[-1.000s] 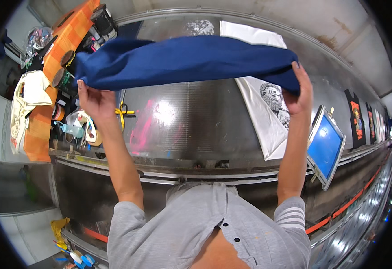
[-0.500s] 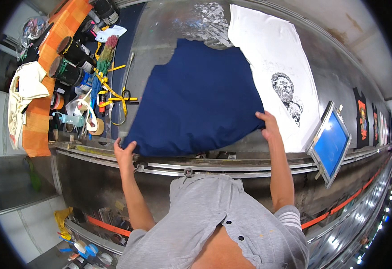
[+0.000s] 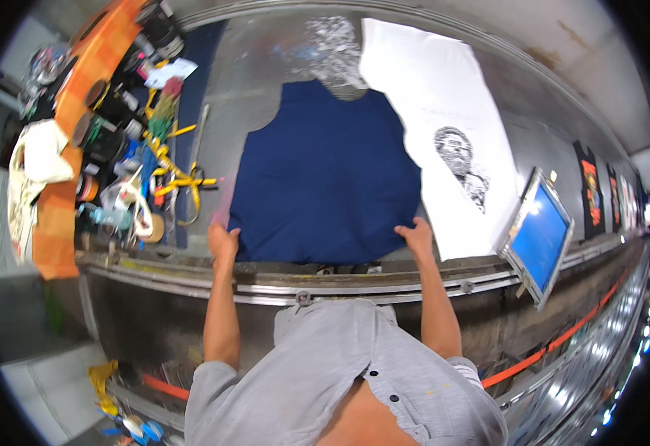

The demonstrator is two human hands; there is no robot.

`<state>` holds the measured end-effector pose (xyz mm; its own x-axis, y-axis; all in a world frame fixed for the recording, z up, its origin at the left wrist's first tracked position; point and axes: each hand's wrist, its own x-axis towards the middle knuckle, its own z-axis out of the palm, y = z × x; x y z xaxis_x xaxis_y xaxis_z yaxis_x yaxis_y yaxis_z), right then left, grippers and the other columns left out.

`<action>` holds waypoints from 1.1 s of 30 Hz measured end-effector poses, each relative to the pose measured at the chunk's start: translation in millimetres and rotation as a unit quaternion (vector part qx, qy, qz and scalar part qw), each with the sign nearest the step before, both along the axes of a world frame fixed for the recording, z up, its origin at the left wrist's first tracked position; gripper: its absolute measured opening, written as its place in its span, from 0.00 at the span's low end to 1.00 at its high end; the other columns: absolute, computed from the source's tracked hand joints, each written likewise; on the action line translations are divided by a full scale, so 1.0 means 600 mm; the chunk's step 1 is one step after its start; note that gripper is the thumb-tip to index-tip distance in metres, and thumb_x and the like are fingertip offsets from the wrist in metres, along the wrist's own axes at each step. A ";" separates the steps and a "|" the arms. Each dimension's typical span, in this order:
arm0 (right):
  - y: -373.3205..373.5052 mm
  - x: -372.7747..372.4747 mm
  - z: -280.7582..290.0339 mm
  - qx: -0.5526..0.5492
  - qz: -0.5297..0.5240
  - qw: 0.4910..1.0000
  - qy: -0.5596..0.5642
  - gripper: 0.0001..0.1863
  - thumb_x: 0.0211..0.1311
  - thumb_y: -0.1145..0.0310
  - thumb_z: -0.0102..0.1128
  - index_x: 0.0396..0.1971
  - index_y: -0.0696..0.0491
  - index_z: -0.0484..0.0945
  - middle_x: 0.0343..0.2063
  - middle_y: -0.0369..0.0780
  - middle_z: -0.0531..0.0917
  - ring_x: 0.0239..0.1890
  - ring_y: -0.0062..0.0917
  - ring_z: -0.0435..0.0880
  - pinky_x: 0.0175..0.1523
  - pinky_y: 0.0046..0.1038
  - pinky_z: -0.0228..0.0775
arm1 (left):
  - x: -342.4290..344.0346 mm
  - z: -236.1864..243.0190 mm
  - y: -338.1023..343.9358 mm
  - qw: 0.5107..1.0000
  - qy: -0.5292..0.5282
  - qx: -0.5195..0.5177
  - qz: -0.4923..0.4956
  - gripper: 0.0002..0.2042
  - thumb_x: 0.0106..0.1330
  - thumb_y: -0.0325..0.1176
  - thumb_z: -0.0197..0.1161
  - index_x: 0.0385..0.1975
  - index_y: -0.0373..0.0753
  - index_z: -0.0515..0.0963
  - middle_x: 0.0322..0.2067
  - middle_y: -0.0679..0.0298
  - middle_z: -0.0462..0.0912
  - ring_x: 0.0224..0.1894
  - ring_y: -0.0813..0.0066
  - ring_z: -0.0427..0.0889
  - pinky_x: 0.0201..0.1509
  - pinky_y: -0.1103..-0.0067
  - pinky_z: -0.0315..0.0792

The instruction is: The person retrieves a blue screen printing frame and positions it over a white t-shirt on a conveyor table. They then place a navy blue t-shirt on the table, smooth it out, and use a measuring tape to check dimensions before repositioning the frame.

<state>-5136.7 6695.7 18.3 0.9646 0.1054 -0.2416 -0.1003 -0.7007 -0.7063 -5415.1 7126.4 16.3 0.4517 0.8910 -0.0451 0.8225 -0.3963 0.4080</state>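
A navy sleeveless shirt point(image 3: 325, 171) lies spread on the grey table, its neck opening at the far end and its hem toward me. My left hand point(image 3: 224, 243) is closed on the lower left corner of the cloth. At the lower right corner, my right hand point(image 3: 416, 238) pinches the edge between thumb and fingers. Soft ripples run along the hem; the upper part looks smooth. To the right, a white cloth panel point(image 3: 444, 82) with a black printed bearded figure lies against the navy shirt's side.
A blue-meshed screen frame point(image 3: 539, 236) leans at the table's right front edge. Ink jars point(image 3: 104, 137), a yellow measuring tape point(image 3: 184, 181) and tools crowd the left side. A metal rail point(image 3: 355, 297) runs along the near edge. Printed dark shirts point(image 3: 591, 189) lie farther right.
Both hands have come closer together, the left moving right and the right moving left. The shirt's lower part is narrower and lies flatter, and its top edge sits slightly nearer in view.
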 end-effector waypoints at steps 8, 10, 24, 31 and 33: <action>0.008 -0.044 0.068 0.125 0.069 0.990 0.021 0.16 0.60 0.65 0.63 0.43 0.59 0.75 0.34 0.51 0.82 0.39 0.43 0.83 0.45 0.36 0.73 | -0.046 -0.064 0.067 0.947 -0.197 -0.246 -0.065 0.06 0.58 0.29 0.66 0.27 0.35 0.76 0.26 0.63 0.77 0.30 0.70 0.75 0.36 0.74 0.68; -0.012 -0.044 0.046 0.193 0.044 0.979 -0.050 0.17 0.63 0.65 0.61 0.46 0.60 0.73 0.32 0.49 0.80 0.34 0.40 0.81 0.42 0.36 0.72 | 0.013 0.031 0.022 0.876 -0.302 -0.377 0.005 0.04 0.62 0.29 0.61 0.32 0.37 0.75 0.28 0.72 0.70 0.33 0.80 0.68 0.39 0.78 0.64; 0.102 0.162 0.463 0.474 0.138 0.860 -0.130 0.14 0.63 0.76 0.54 0.47 0.59 0.79 0.36 0.34 0.79 0.37 0.16 0.72 0.45 0.22 0.67 | 0.145 0.366 0.270 0.893 -0.307 0.239 -0.227 0.20 0.77 0.34 0.48 0.65 0.33 0.64 0.57 0.52 0.76 0.60 0.59 0.74 0.68 0.70 0.64; 0.045 0.091 0.418 0.433 0.124 0.890 -0.064 0.15 0.61 0.79 0.56 0.48 0.59 0.80 0.40 0.37 0.83 0.42 0.17 0.77 0.50 0.21 0.70 | -0.052 0.310 0.168 0.926 -0.296 0.156 -0.175 0.13 0.72 0.31 0.52 0.52 0.34 0.73 0.43 0.53 0.79 0.43 0.62 0.76 0.47 0.71 0.69; 0.031 0.077 0.348 0.410 0.104 0.906 0.008 0.15 0.61 0.79 0.57 0.47 0.59 0.80 0.40 0.38 0.83 0.42 0.18 0.78 0.48 0.22 0.71 | -0.094 0.272 0.130 0.938 -0.268 0.117 -0.184 0.11 0.71 0.30 0.53 0.49 0.34 0.75 0.38 0.54 0.79 0.38 0.62 0.77 0.41 0.72 0.70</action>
